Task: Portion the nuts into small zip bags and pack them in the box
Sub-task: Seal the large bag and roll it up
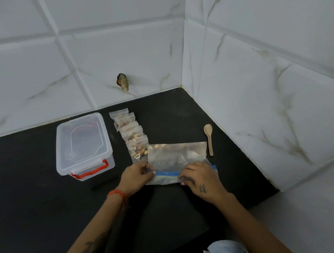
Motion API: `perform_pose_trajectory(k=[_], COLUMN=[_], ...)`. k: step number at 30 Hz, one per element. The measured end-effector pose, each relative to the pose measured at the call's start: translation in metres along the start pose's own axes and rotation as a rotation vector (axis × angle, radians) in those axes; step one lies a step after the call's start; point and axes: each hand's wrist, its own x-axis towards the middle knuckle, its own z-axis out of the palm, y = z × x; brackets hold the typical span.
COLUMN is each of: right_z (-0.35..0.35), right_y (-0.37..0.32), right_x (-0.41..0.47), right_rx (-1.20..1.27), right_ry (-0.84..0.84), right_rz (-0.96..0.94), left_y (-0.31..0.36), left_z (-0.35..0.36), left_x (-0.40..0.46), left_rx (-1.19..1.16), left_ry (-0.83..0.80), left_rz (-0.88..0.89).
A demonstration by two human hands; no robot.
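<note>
Now, step: sealing the large clear zip bag with blue strip (178, 160), nearly empty | left hand (137, 175) and right hand (200, 179) pinch its strip | filled small zip bags (131, 134) rowed beside lidded clear plastic box (82, 144) | next: likely open box, pack bags.

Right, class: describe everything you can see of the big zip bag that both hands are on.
The large zip bag is clear, crinkled plastic with a blue zip strip along its near edge. It lies flat on the black counter, nearly empty, with a few nuts at its far left corner. The left hand pinches the strip's left end and the right hand presses its right part. Its left edge meets the nearest small filled bag; a wooden spoon lies just beyond its right side.
</note>
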Motion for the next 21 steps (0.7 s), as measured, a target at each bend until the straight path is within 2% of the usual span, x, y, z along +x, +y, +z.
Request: perform_pose_trajectory(k=[2, 4, 5, 7, 9, 11, 13, 16, 19, 21], right_z=[0.000, -0.001, -0.001, -0.003, -0.005, -0.007, -0.009, -0.007, -0.003, 0.002], right_y=[0.000, -0.001, -0.002, 0.000, 0.001, 0.003, 0.001, 0.003, 0.008, 0.010], right_x=[0.002, 0.003, 0.003, 0.005, 0.006, 0.005, 0.002, -0.003, -0.005, -0.005], right_rx=[0.025, 0.050, 0.067, 0.092, 0.090, 0.084, 0.067, -0.077, -0.146, -0.151], right_ry=[0.011, 0.004, 0.011, 0.023, -0.003, -0.011, 0.095, 0.239, 0.185, 0.188], right_rz=[0.003, 0.034, 0.049, 0.068, 0.101, 0.116, 0.107, 0.035, -0.012, -0.020], left_y=[0.002, 0.007, 0.010, 0.018, 0.019, 0.015, 0.014, 0.018, 0.025, 0.025], left_z=[0.007, 0.012, 0.014, 0.016, 0.020, 0.023, 0.022, 0.018, 0.013, 0.014], left_x=[-0.006, -0.012, -0.013, -0.014, -0.013, -0.009, -0.004, 0.003, 0.008, 0.007], left_rx=[0.225, 0.426, 0.492, 0.606, 0.650, 0.516, 0.404, 0.277, 0.181, 0.215], left_ry=[0.137, 0.342, 0.374, 0.235, 0.067, 0.064, 0.077, 0.025, -0.095, -0.121], left_rz=[0.089, 0.278, 0.382, 0.507, 0.548, 0.570, 0.565, 0.487, 0.334, 0.295])
